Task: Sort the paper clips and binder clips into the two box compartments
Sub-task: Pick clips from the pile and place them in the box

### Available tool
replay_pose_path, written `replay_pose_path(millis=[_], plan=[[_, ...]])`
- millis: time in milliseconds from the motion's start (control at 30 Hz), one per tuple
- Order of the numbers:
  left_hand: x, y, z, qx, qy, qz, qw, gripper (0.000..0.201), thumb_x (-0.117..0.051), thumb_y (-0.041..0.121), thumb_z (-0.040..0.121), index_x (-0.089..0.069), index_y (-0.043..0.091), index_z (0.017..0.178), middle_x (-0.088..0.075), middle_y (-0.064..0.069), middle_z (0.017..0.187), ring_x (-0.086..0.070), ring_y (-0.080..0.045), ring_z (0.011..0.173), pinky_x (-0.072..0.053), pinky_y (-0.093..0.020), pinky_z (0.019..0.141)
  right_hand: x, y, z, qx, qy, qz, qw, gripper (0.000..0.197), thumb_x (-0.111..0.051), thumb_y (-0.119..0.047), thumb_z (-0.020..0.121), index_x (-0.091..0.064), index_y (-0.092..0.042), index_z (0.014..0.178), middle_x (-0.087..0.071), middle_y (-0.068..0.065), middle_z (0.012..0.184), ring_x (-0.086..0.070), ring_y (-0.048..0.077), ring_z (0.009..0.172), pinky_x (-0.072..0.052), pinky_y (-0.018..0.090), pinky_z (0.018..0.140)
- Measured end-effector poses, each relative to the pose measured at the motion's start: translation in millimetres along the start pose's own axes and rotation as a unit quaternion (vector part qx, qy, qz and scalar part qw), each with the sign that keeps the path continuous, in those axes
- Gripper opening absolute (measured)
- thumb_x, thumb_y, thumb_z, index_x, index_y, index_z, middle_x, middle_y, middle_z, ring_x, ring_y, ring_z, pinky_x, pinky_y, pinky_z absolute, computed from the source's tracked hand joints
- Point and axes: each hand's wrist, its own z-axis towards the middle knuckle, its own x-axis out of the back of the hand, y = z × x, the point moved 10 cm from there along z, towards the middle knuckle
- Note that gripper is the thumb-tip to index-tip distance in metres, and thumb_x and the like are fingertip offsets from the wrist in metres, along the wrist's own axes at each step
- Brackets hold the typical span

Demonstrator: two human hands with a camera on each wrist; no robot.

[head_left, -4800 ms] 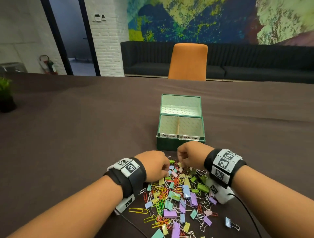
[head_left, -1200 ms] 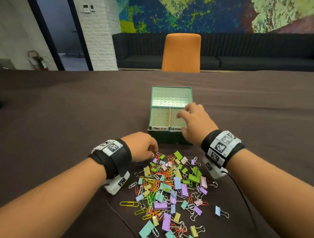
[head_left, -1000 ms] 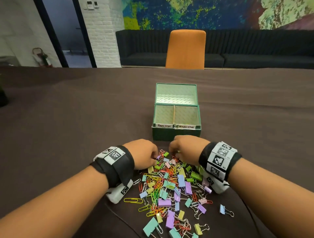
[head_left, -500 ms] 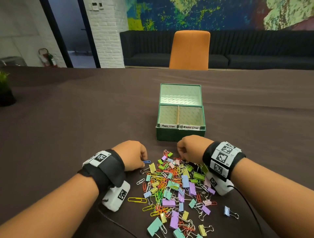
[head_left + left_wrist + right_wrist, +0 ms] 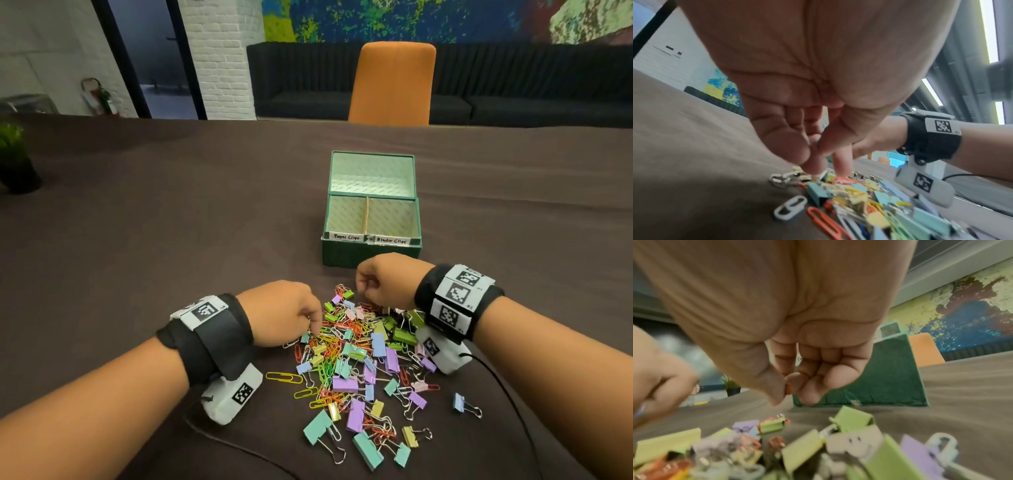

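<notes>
Clips of many colours lie heaped on the dark tabletop (image 5: 171,222) under and between both hands: the pile of paper clips and binder clips (image 5: 359,356) spreads nearer than the knuckles, with a yellow paper clip (image 5: 284,377) loose just behind the left hand (image 5: 284,313). That hand dips its bunched fingertips (image 5: 813,162) into the pile's left edge; whether they pinch a clip I cannot tell. Opposite it, the right hand (image 5: 387,284) hangs just above the pile's far edge, fingers curled in, thumb and forefinger pinching a small orange piece (image 5: 788,388), its kind unclear. Just beyond this hand stands the open green box (image 5: 371,251), its compartments labelled "Paper Clips" and "Binder Clips".
</notes>
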Motion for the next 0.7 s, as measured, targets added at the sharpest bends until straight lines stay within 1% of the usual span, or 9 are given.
replay_pose_path(millis=[67, 133, 200, 300, 333, 400, 500, 600, 700], plan=[[-5.5, 3.0, -0.4, -0.002, -0.011, 0.003, 1.0, 0.03, -0.051, 0.008, 0.087, -0.074, 0.026, 0.096, -0.06, 0.008, 0.105, -0.058, -0.014, 0.098, -0.047, -0.03, 0.088, 7.3, -10.5, -7.1, 0.025, 0.025, 0.021, 0.999, 0.022, -0.05, -0.006, 0.087, -0.063, -0.024, 0.089, -0.056, -0.013, 0.073, -0.052, 0.007, 0.067, -0.043, 0.023, 0.064], [-3.8, 8.2, 2.5, -0.015, 0.006, 0.016, 1.0, 0.029, -0.052, 0.009, 0.091, -0.074, 0.024, 0.103, -0.061, 0.007, 0.111, -0.058, -0.015, 0.103, -0.046, -0.029, 0.091, 5.3, -23.5, -14.1, 0.049, 0.025, 0.026, 0.998, 0.025, -0.047, -0.006, 0.088, -0.061, -0.027, 0.087, -0.058, -0.012, 0.075, -0.054, 0.009, 0.066, -0.046, 0.025, 0.063], [-2.2, 15.5, 7.7, -0.032, 0.015, 0.047, 0.998, 0.024, -0.054, 0.018, 0.096, -0.072, 0.024, 0.112, -0.058, 0.006, 0.117, -0.058, -0.016, 0.105, -0.046, -0.032, 0.093, -7.9, -34.5, -19.1, 0.053, -0.017, -0.004, 0.998, 0.027, -0.048, -0.005, 0.087, -0.062, -0.027, 0.086, -0.057, -0.01, 0.075, -0.055, 0.015, 0.071, -0.047, 0.026, 0.064], [-6.6, 18.5, 14.8, -0.018, -0.013, 0.139, 0.99, 0.027, -0.055, 0.035, 0.098, -0.07, 0.024, 0.118, -0.053, 0.004, 0.121, -0.057, -0.019, 0.106, -0.048, -0.039, 0.093, -27.0, -36.5, -17.2, 0.028, -0.075, -0.085, 0.993, 0.025, -0.05, -0.001, 0.088, -0.069, -0.015, 0.096, -0.058, -0.007, 0.081, -0.053, 0.017, 0.077, -0.038, 0.018, 0.058], [-7.5, 17.8, 16.0, -0.013, -0.02, 0.171, 0.985, 0.029, -0.055, 0.038, 0.097, -0.069, 0.024, 0.118, -0.052, 0.004, 0.121, -0.058, -0.02, 0.104, -0.05, -0.04, 0.091, -28.6, -36.7, -15.3, 0.021, -0.073, -0.106, 0.991, 0.022, -0.052, -0.004, 0.09, -0.07, -0.012, 0.101, -0.063, -0.004, 0.087, -0.057, 0.019, 0.081, -0.043, 0.019, 0.062], [-8.9, 19.0, 16.8, -0.015, -0.023, 0.211, 0.977, 0.032, -0.054, 0.043, 0.096, -0.069, 0.024, 0.117, -0.051, 0.004, 0.118, -0.058, -0.02, 0.1, -0.051, -0.04, 0.087, -30.2, -33.5, -12.8, 0.004, -0.059, -0.139, 0.988, 0.017, -0.059, -0.019, 0.093, -0.07, -0.011, 0.104, -0.069, 0.005, 0.098, -0.064, 0.025, 0.088, -0.053, 0.029, 0.073], [-11.1, 19.7, 16.5, -0.021, -0.019, 0.217, 0.976, 0.028, -0.054, 0.042, 0.096, -0.071, 0.024, 0.11, -0.051, 0.005, 0.114, -0.057, -0.018, 0.095, -0.051, -0.038, 0.084, -36.1, -33.8, -12.6, -0.005, -0.061, -0.174, 0.983, 0.026, -0.063, -0.034, 0.092, -0.069, -0.01, 0.097, -0.068, 0.008, 0.097, -0.062, 0.027, 0.084, -0.044, 0.03, 0.066], [-12.0, 23.6, 14.4, -0.029, -0.002, 0.214, 0.976, 0.022, -0.052, 0.033, 0.097, -0.07, 0.022, 0.099, -0.053, 0.003, 0.105, -0.055, -0.018, 0.087, -0.051, -0.037, 0.078, -41.2, -43.3, -13.9, 0.017, -0.068, -0.177, 0.982, 0.019, -0.059, -0.025, 0.093, -0.071, -0.01, 0.098, -0.065, 0.009, 0.093, -0.061, 0.03, 0.083, -0.043, 0.029, 0.066], [-10.6, 23.7, 11.6, -0.04, 0.009, 0.203, 0.978, 0.02, -0.05, 0.029, 0.096, -0.069, 0.022, 0.096, -0.053, 0.003, 0.101, -0.055, -0.018, 0.084, -0.052, -0.037, 0.076, -41.9, -46.2, -16.5, 0.03, -0.078, -0.138, 0.987, 0.018, -0.059, -0.015, 0.091, -0.073, -0.017, 0.102, -0.066, 0.005, 0.093, -0.062, 0.027, 0.086, -0.044, 0.028, 0.07]])
